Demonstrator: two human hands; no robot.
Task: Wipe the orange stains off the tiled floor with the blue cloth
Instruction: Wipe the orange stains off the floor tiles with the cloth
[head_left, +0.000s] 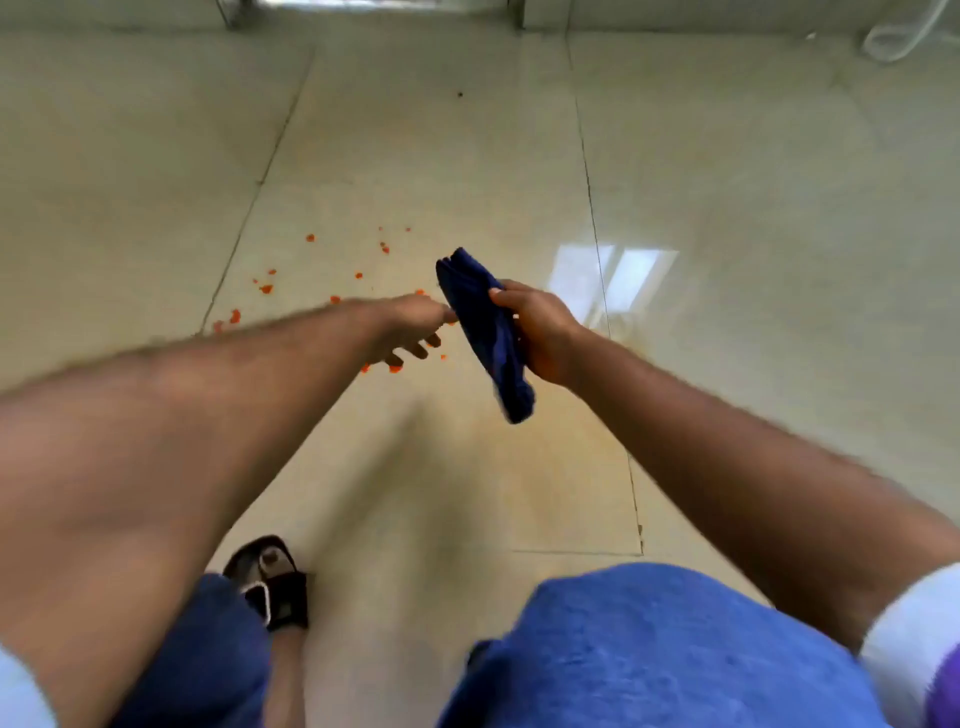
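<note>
— Which step are you at now?

— I think I am only preparing. My right hand (540, 332) grasps the folded blue cloth (485, 332) in the air above the tiled floor (753, 260), thumb on top. My left hand (410, 325) reaches toward the cloth's edge with fingers (415, 353) loose, holding nothing. The orange stains (266, 288) lie scattered on the floor ahead and to the left, not yet wiped.

— What does the next move need?

— In my judgement, to bring the cloth down flat on the stains and press while I sweep.

— Anything unclear?

— Yes. My left arm covers some stains, the picture is blurred, and I cannot tell if my left fingertips touch the cloth.
</note>
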